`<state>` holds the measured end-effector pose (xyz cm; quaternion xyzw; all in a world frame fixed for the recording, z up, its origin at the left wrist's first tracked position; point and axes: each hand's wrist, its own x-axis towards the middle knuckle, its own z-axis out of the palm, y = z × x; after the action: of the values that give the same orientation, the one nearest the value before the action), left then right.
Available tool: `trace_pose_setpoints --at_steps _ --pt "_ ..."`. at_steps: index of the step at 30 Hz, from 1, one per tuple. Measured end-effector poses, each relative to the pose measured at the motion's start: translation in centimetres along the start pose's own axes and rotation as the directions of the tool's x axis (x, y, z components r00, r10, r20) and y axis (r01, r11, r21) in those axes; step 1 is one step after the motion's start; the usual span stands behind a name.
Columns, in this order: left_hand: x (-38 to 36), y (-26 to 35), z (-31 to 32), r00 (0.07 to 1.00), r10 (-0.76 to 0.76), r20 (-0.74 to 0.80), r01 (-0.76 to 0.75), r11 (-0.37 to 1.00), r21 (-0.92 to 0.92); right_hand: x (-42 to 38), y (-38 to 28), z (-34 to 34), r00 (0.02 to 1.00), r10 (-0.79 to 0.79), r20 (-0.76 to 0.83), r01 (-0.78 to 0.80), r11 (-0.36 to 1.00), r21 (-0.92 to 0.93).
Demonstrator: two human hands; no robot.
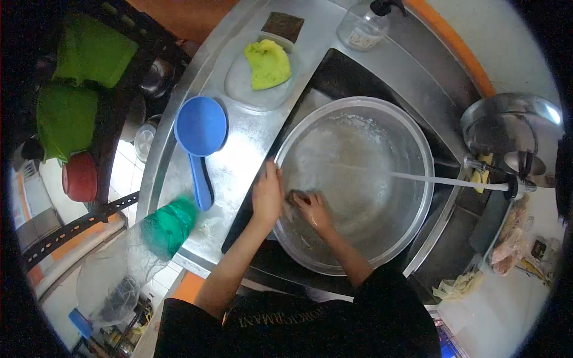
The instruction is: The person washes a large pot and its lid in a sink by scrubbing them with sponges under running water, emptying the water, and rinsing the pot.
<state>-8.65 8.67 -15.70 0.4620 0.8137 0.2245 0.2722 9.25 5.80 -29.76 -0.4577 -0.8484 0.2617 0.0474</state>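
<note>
A large metal basin (425, 197) sits in the sink with cloudy water and some foam along its inner wall. My left hand (268, 196) grips the basin's left rim, fingers lying along the edge. Inside the basin, beside that rim, my right hand (314, 212) has its fingers curled round a small dark scrubbing pad (293, 196) against the wall; most of the pad is hidden under the fingers. From the tap (518, 187) at the right, a stream of water runs into the basin.
Left on the steel counter lies a blue dipper (201, 128), near a clear tray (234, 89) holding a yellow-green cloth (268, 64). A pump bottle (364, 27) stands at the back. A green mesh item (170, 225) is at the counter's left edge, and a metal bowl (498, 122) stands right.
</note>
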Motion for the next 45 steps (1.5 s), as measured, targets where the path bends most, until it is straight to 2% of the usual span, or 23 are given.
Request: trace_pose_setpoints --at_steps 2,6,7,9,12,14,15,17,19,20,22,24,25,27,28,30,31,33,37,40,42,43,45 --pt "0.0 0.1 0.1 1.000 0.019 -0.022 -0.018 0.999 0.033 -1.0 2.0 -1.7 0.970 -0.166 0.178 0.201 0.959 -0.201" --pt "0.3 -0.8 0.6 1.000 0.015 -0.011 -0.014 0.998 0.058 5.2 4.8 -1.1 0.973 -0.188 0.137 0.219 0.938 -0.267" --pt "0.5 -1.1 0.6 1.000 0.013 -0.012 -0.012 0.998 0.068 6.5 5.5 -0.4 0.979 -0.190 0.075 0.203 0.939 -0.279" --pt "0.9 -1.3 0.7 0.999 0.033 -0.002 -0.032 0.997 0.075 9.3 5.3 -2.4 0.998 0.061 -0.014 -0.062 0.996 -0.057" --pt "0.9 -1.1 0.4 0.999 -0.020 0.037 0.017 0.998 0.067 11.6 7.9 -1.8 0.972 0.230 -0.052 -0.223 0.968 0.113" --pt "0.9 -0.6 0.1 0.999 -0.038 0.036 0.035 0.997 0.075 12.3 9.6 -2.5 0.989 -0.089 -0.119 0.058 0.969 -0.239" --pt "0.8 -0.5 0.0 0.998 -0.050 0.041 0.046 0.995 0.087 12.4 9.7 -3.3 0.989 -0.090 -0.117 0.060 0.970 -0.236" --pt "0.8 -0.4 -0.1 0.998 -0.038 0.048 0.035 0.998 0.059 12.9 10.4 -5.0 0.977 -0.083 -0.199 -0.009 0.907 -0.422" --pt "0.8 -0.4 0.0 0.995 -0.059 0.076 0.053 0.996 0.074 13.3 14.1 -4.9 0.886 -0.021 -0.463 -0.119 0.955 -0.271" --pt "0.8 -0.3 -0.2 0.995 -0.061 0.078 0.055 0.996 0.075 12.7 15.3 -5.1 0.888 -0.019 -0.460 -0.120 0.955 -0.270" --pt "0.7 0.1 -0.5 0.994 -0.062 0.086 0.055 0.995 0.086 10.9 16.7 -5.6 0.860 0.134 -0.492 -0.342 0.867 -0.362" --pt "0.4 0.3 -0.4 0.998 -0.036 0.053 0.033 0.997 0.066 11.3 14.5 -4.6 0.855 0.195 -0.480 -0.384 0.860 -0.335" --pt "0.4 0.3 -0.5 1.000 -0.001 0.016 0.000 0.998 0.066 12.3 14.8 -2.1 0.844 0.353 -0.405 -0.411 0.910 -0.062" --pt "0.7 0.1 -0.4 1.000 -0.009 0.029 0.007 0.996 0.092 13.6 10.3 0.1 0.847 0.348 -0.401 -0.324 0.937 0.127" --pt "0.7 0.1 -0.4 0.998 -0.027 0.050 0.020 0.993 0.120 13.0 6.2 0.7 0.845 0.204 -0.494 -0.223 0.975 0.022" --pt "0.6 0.4 -0.5 0.997 -0.042 0.063 0.032 0.990 0.139 11.1 2.4 1.2 0.941 0.171 -0.294 -0.203 0.976 -0.081" --pt "0.8 0.6 -0.7 0.995 -0.056 0.077 0.043 0.988 0.151 9.7 1.7 1.2 0.936 0.175 -0.306 -0.206 0.976 -0.074" --pt "0.8 0.5 -0.7 0.998 -0.037 0.051 0.029 0.988 0.149 7.4 1.4 1.1 0.998 0.060 -0.026 -0.063 0.982 -0.176" --pt "0.6 0.2 -0.2 1.000 0.017 0.008 -0.018 0.986 0.168 10.6 6.0 -1.6 0.996 0.089 -0.015 -0.091 0.979 -0.181" --pt "0.7 0.5 -0.5 1.000 0.012 0.018 -0.015 0.985 0.170 12.3 6.7 -1.4 0.982 0.108 -0.157 -0.147 0.954 -0.263" --pt "0.8 0.6 -0.5 0.999 -0.009 0.035 0.004 0.991 0.137 12.7 6.7 0.0 0.929 0.088 -0.360 -0.181 0.955 -0.234" --pt "0.8 0.5 -0.7 0.998 -0.019 0.060 0.013 0.994 0.108 12.9 7.0 0.3 0.928 0.092 -0.362 -0.183 0.956 -0.227" --pt "0.8 0.5 -0.9 0.997 -0.012 0.070 0.004 0.994 0.108 13.6 7.1 -1.2 0.925 0.332 -0.185 -0.368 0.903 -0.221"
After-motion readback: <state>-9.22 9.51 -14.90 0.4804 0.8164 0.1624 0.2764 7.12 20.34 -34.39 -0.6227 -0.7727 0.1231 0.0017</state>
